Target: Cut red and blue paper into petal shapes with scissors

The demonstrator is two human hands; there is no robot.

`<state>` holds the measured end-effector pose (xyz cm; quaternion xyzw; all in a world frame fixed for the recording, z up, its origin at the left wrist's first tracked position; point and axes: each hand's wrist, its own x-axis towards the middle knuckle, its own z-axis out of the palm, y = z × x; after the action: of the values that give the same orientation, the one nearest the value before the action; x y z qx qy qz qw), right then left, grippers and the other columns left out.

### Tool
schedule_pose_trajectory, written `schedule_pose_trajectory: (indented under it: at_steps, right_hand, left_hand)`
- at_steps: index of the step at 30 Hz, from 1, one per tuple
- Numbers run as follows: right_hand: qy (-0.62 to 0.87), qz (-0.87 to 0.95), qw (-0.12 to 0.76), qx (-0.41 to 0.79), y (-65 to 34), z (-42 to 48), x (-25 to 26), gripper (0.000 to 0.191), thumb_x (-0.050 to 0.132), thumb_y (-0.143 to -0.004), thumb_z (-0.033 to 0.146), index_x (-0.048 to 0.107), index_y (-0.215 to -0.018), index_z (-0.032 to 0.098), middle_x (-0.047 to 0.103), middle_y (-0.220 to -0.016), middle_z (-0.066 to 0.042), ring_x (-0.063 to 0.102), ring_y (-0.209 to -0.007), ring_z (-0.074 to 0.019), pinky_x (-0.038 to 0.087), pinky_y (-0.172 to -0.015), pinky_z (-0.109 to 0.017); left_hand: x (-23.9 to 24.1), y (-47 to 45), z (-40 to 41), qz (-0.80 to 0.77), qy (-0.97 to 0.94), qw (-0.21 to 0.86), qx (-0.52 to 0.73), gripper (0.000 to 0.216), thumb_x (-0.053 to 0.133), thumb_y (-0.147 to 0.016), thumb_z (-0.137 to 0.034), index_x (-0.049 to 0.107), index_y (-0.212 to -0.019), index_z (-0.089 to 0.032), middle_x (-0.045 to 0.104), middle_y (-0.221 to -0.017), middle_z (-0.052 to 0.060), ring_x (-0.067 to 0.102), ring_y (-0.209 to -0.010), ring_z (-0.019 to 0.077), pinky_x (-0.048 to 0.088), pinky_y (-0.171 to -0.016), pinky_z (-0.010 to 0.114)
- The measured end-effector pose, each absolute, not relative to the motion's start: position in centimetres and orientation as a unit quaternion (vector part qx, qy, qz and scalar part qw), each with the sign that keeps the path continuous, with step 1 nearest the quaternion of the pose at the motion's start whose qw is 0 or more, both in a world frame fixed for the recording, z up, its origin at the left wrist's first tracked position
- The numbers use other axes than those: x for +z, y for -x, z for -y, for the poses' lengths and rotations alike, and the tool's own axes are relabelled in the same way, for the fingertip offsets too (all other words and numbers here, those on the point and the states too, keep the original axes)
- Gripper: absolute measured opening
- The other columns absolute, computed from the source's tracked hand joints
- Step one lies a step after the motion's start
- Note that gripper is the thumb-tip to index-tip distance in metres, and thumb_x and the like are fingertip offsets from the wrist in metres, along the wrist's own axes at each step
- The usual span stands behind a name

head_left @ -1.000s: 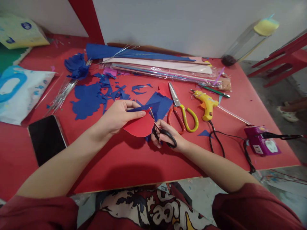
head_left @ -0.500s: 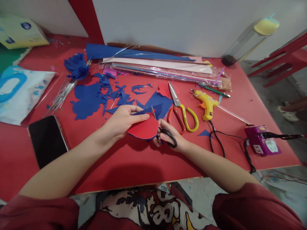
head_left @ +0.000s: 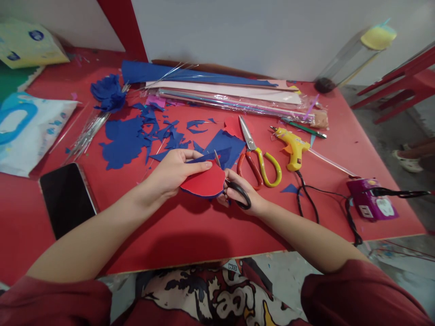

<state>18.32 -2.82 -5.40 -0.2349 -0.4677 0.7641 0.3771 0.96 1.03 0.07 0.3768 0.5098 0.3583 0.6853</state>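
My left hand [head_left: 180, 170] is closed on a red petal-shaped paper piece [head_left: 204, 180] laid over blue paper, its thumb pressing on the red top. A blue rim shows along the lower edge of the red piece. My right hand [head_left: 243, 190] grips black-handled scissors [head_left: 243, 195] at the right side of the papers. The scissors' blade tip shows above the red piece, by my left thumb; the rest of the blades is mostly hidden. Behind my hands lies a square blue sheet [head_left: 227, 142]. Larger scissors [head_left: 250, 140] with red and yellow handles rest just beyond my right hand.
Blue scraps [head_left: 170, 136] and a blue paper flower [head_left: 110, 93] with wire stems lie at the back left. A yellow glue gun [head_left: 291, 145] is on the right, its cord near a purple power box [head_left: 372, 199]. A phone [head_left: 68, 199] lies by my left forearm.
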Motion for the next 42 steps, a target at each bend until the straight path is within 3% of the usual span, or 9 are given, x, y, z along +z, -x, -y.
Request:
schedule_pose_trajectory:
  at_steps: [21,34,42]
  right_hand:
    - [0.223,0.465,0.37,0.772,-18.4,2.9,-5.1,0.045,0.062,-0.074,0.055,0.037,-0.091,0.022,0.051,-0.062,0.005,0.045,-0.05,-0.0084,0.035,-0.046,-0.022]
    - [0.24,0.467,0.376,0.763,-18.5,2.8,-5.4,0.042,0.062,-0.075,0.054,0.036,-0.082,0.021,0.049,-0.061,0.006,0.046,-0.049,-0.0076,0.035,-0.045,-0.021]
    - [0.224,0.479,0.374,0.762,-18.5,2.8,-5.5,0.038,0.06,-0.079,0.049,0.035,-0.082,0.021,0.044,-0.057,0.008,0.043,-0.046,-0.006,0.033,-0.046,-0.02]
  left_hand:
    - [0.0,-1.4,-0.7,-0.482,-0.35,0.682,0.424,0.026,0.08,-0.049,-0.026,0.058,-0.057,-0.014,0.064,-0.057,-0.003,0.056,-0.049,0.0074,0.044,-0.051,0.018]
    - [0.0,-0.9,-0.5,-0.519,-0.486,0.598,0.371,0.019,0.073,-0.062,-0.028,0.061,-0.064,-0.014,0.061,-0.06,-0.003,0.054,-0.051,0.0072,0.042,-0.052,0.02]
    - [0.6,-0.9,-0.6,-0.525,-0.487,0.607,0.345,0.017,0.072,-0.06,-0.026,0.061,-0.063,-0.014,0.062,-0.059,-0.003,0.054,-0.051,0.0081,0.042,-0.053,0.021]
